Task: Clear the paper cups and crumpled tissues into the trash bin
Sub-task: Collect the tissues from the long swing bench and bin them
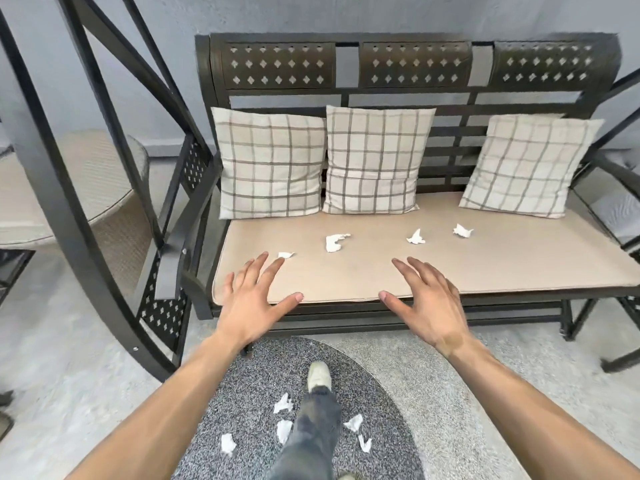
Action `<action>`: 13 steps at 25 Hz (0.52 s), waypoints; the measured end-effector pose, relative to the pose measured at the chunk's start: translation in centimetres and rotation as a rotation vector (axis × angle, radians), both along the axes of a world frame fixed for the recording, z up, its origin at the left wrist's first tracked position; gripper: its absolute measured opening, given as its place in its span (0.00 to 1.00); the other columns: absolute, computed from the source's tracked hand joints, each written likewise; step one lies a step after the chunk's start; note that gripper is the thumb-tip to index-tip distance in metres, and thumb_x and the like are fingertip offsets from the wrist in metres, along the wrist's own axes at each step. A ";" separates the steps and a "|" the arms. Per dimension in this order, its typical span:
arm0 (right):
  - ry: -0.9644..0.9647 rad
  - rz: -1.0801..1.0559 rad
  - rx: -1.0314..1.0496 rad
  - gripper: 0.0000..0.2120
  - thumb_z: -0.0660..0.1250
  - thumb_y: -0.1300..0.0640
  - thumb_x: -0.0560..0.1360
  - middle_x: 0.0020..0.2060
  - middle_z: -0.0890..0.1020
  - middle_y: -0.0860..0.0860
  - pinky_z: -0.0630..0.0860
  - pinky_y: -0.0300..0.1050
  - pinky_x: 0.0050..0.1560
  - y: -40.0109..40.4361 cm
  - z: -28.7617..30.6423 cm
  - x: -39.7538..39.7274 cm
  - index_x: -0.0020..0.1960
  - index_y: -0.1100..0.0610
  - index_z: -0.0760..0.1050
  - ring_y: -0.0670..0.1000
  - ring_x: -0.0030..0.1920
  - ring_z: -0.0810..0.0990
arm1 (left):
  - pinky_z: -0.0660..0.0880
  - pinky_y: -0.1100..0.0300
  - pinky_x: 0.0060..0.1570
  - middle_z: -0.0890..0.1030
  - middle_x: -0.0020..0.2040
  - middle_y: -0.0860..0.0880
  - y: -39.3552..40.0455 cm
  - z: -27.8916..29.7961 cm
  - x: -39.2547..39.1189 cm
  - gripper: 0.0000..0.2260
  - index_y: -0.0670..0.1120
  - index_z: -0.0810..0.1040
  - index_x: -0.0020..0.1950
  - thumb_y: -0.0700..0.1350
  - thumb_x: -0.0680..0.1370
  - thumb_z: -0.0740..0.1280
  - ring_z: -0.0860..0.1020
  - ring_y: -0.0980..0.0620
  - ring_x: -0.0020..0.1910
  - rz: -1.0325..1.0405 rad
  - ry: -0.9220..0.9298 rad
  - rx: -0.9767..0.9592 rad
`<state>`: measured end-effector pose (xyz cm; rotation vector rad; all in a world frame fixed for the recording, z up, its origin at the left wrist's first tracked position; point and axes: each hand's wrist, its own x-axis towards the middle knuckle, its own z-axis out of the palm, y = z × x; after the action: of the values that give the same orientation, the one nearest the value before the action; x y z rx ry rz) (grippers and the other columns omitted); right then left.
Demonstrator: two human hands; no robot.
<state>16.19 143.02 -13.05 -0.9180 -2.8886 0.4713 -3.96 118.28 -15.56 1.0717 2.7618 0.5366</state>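
Observation:
Several crumpled white tissues lie on the beige seat cushion of a dark metal swing bench: a small tissue just past my left fingertips, a larger tissue in the middle, and two more tissues to the right. Several more tissues are scattered on the grey round rug around my leg. My left hand and my right hand hover over the cushion's front edge, both open, fingers spread, holding nothing. No paper cup or trash bin is in view.
Three checked pillows lean against the bench backrest. The swing's black frame struts rise at the left. A round wicker table stands behind them. My foot is on the rug.

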 end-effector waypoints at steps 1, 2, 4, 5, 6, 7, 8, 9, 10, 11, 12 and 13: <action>-0.006 0.006 0.002 0.33 0.55 0.31 0.74 0.76 0.60 0.48 0.57 0.59 0.72 1.1 -0.4 -0.9 0.75 0.42 0.56 0.52 0.76 0.56 | 0.48 0.43 0.74 0.59 0.78 0.52 1.2 -0.5 -0.9 0.35 0.59 0.58 0.76 0.74 0.72 0.55 0.56 0.50 0.76 0.009 -0.010 0.012; -0.017 0.011 0.002 0.33 0.55 0.31 0.74 0.76 0.60 0.48 0.57 0.59 0.72 2.3 -0.8 -2.0 0.75 0.42 0.56 0.52 0.76 0.56 | 0.49 0.44 0.74 0.61 0.76 0.52 2.4 -1.0 -1.9 0.34 0.59 0.59 0.76 0.72 0.73 0.56 0.58 0.50 0.75 0.019 -0.010 0.024; -0.042 0.013 -0.011 0.33 0.56 0.31 0.74 0.76 0.60 0.48 0.58 0.59 0.71 4.7 -1.7 -4.6 0.75 0.41 0.56 0.52 0.75 0.56 | 0.52 0.45 0.73 0.65 0.73 0.52 4.7 -2.0 -4.2 0.34 0.58 0.61 0.75 0.72 0.73 0.56 0.62 0.50 0.72 0.043 -0.005 0.032; -0.054 0.016 -0.019 0.33 0.56 0.31 0.74 0.75 0.61 0.48 0.58 0.58 0.71 5.9 -2.2 -6.3 0.75 0.42 0.57 0.52 0.75 0.57 | 0.53 0.46 0.73 0.66 0.72 0.52 6.0 -2.5 -5.6 0.34 0.58 0.61 0.75 0.72 0.73 0.56 0.63 0.50 0.72 0.055 -0.016 0.026; -0.065 0.023 -0.025 0.32 0.57 0.32 0.74 0.75 0.61 0.48 0.59 0.58 0.71 6.8 -2.7 -7.7 0.75 0.42 0.57 0.52 0.75 0.57 | 0.53 0.46 0.72 0.67 0.72 0.51 7.0 -3.0 -6.8 0.34 0.57 0.61 0.75 0.72 0.72 0.55 0.64 0.49 0.71 0.066 -0.033 0.024; -0.072 0.031 -0.034 0.32 0.57 0.32 0.74 0.75 0.62 0.48 0.60 0.58 0.71 7.6 -3.2 -9.1 0.75 0.42 0.58 0.52 0.75 0.58 | 0.53 0.45 0.72 0.67 0.71 0.51 7.9 -3.5 -8.0 0.35 0.57 0.62 0.75 0.73 0.72 0.55 0.64 0.48 0.70 0.068 -0.045 0.018; -0.075 0.032 -0.050 0.32 0.57 0.32 0.74 0.75 0.62 0.48 0.60 0.57 0.71 8.2 -3.9 -10.4 0.75 0.42 0.58 0.52 0.74 0.58 | 0.54 0.45 0.72 0.67 0.71 0.51 8.7 -4.1 -9.1 0.35 0.57 0.62 0.75 0.73 0.72 0.54 0.64 0.48 0.70 0.065 -0.055 0.007; -0.071 0.032 -0.065 0.32 0.57 0.32 0.74 0.75 0.62 0.48 0.61 0.57 0.70 8.8 -4.5 -11.6 0.75 0.42 0.58 0.52 0.74 0.59 | 0.54 0.45 0.72 0.67 0.71 0.51 9.4 -4.7 -10.0 0.35 0.58 0.62 0.75 0.74 0.72 0.54 0.65 0.48 0.70 0.062 -0.059 -0.009; -0.074 0.034 -0.082 0.32 0.57 0.32 0.74 0.75 0.63 0.48 0.61 0.57 0.70 9.6 -5.3 -12.8 0.75 0.42 0.58 0.52 0.74 0.59 | 0.54 0.45 0.72 0.67 0.71 0.52 10.2 -5.4 -11.2 0.35 0.58 0.62 0.74 0.74 0.71 0.53 0.65 0.47 0.70 0.065 -0.070 -0.028; -0.078 0.036 -0.095 0.32 0.57 0.32 0.74 0.74 0.63 0.48 0.62 0.56 0.70 10.2 -6.0 -13.8 0.74 0.43 0.58 0.52 0.74 0.60 | 0.55 0.45 0.72 0.67 0.71 0.52 10.8 -6.1 -12.2 0.35 0.58 0.62 0.74 0.74 0.71 0.53 0.65 0.47 0.69 0.074 -0.086 -0.040; -0.089 0.041 -0.102 0.32 0.58 0.32 0.74 0.74 0.63 0.48 0.62 0.56 0.69 10.7 -6.8 -14.7 0.74 0.43 0.59 0.52 0.73 0.60 | 0.55 0.45 0.72 0.67 0.71 0.52 11.4 -6.9 -13.0 0.35 0.58 0.62 0.74 0.74 0.71 0.54 0.65 0.46 0.69 0.084 -0.091 -0.053; -0.107 0.046 -0.111 0.32 0.58 0.33 0.74 0.74 0.63 0.48 0.63 0.56 0.68 11.3 -7.7 -15.5 0.74 0.43 0.59 0.52 0.73 0.61 | 0.56 0.45 0.72 0.67 0.71 0.51 11.8 -7.8 -13.6 0.35 0.58 0.63 0.74 0.74 0.71 0.54 0.65 0.45 0.69 0.095 -0.092 -0.072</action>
<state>0.71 154.30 -20.77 -0.9204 -3.0122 0.6102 -17.57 130.11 -23.34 0.8812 2.7398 0.4814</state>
